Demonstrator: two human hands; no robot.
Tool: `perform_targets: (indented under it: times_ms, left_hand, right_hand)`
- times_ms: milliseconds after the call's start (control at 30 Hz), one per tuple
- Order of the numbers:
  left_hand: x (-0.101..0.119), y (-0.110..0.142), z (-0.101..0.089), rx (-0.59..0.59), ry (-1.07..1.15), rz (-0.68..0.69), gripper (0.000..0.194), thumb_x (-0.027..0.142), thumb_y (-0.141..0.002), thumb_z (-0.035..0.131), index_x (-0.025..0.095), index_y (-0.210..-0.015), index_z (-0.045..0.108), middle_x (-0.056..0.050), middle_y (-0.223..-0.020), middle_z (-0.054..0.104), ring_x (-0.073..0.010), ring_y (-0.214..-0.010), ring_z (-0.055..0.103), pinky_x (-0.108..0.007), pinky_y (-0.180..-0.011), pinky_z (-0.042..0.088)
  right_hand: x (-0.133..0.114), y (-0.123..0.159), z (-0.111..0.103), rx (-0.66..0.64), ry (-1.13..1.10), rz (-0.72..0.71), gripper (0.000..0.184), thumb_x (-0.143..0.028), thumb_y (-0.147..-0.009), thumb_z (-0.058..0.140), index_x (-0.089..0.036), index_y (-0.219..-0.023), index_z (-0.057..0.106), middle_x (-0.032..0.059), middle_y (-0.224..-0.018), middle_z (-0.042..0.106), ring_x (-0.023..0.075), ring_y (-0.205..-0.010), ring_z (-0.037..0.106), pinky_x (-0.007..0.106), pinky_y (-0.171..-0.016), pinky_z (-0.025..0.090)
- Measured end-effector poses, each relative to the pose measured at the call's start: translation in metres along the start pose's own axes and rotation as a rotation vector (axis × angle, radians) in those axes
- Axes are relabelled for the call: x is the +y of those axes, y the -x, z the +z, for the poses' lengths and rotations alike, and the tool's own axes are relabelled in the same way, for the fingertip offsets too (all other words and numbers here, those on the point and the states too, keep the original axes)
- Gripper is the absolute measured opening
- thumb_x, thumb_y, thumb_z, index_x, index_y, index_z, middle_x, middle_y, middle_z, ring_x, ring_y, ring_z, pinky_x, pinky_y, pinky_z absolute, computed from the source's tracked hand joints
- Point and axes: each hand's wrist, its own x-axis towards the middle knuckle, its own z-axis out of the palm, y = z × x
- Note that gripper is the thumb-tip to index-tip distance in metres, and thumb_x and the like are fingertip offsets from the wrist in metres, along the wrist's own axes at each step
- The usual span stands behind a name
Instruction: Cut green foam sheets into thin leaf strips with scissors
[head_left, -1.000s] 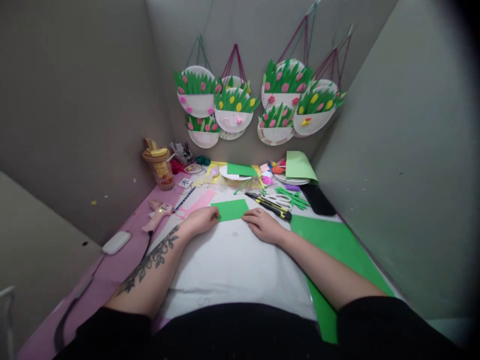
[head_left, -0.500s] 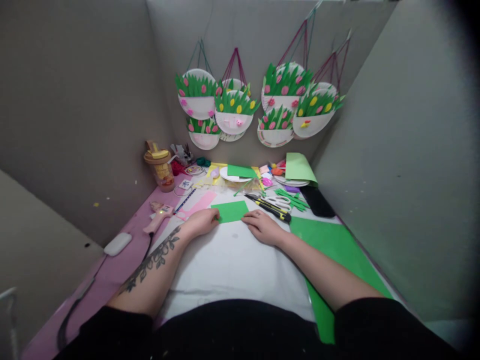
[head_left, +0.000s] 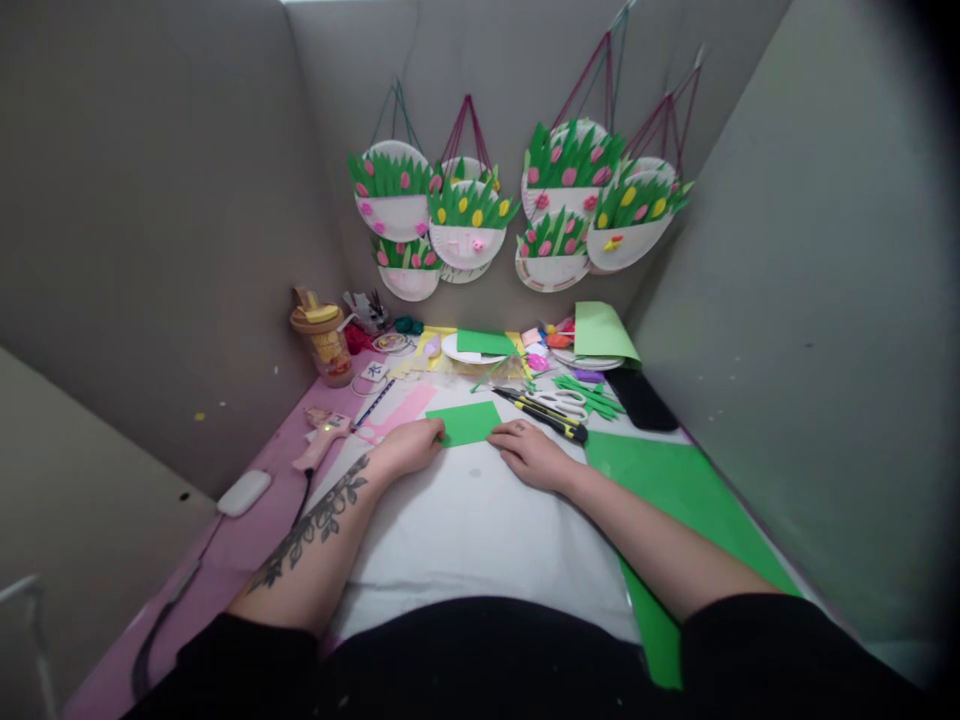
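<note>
Paper rectangle (head_left: 469,423), green, seemingly uncut, touches left hand (head_left: 416,446), fingers curled, and right hand (head_left: 531,455), fingers extended, any clamping unclear; cut green paper strips (head_left: 592,398) lie beyond right fingers

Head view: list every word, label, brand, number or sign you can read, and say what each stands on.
"衣", perhaps: one dark character on the white square, too blurred to be sure.
Cup: print on its side, too small and blurred to read.
Glue gun: dark marking by the green light, too small to read.
Green paper by the fingers: no text visible.
</note>
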Motion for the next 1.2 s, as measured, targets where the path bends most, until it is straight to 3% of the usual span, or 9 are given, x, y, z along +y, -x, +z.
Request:
perform_targets:
  times_ms: [900,1200]
  left_hand:
    - [-0.0005,0.0006,0.003,0.021,-0.013,-0.027,0.019,0.022,-0.081,0.04,0.021,-0.09,0.057,-0.006,-0.089,0.067,-0.0195,-0.079,0.061,-0.026,-0.062,0.039]
    - [-0.0015,-0.0014,0.0062,0.038,-0.033,-0.035,0.018,0.023,-0.082,0.041,0.021,-0.089,0.057,-0.006,-0.088,0.067,-0.0197,-0.078,0.06,-0.027,-0.063,0.039]
  right_hand:
    - [-0.0033,-0.0033,0.0028,-0.023,0.054,0.06,0.037,-0.021,-0.087,0.044,-0.02,-0.121,0.058,0.0124,-0.119,0.057,0.0247,-0.112,0.046,0.043,-0.094,0.039]
    - [-0.0056,-0.0027,-0.001,-0.05,0.052,0.059,0.038,-0.031,-0.089,0.046,-0.019,-0.123,0.057,0.0127,-0.121,0.056,0.0251,-0.113,0.045,0.042,-0.095,0.037]
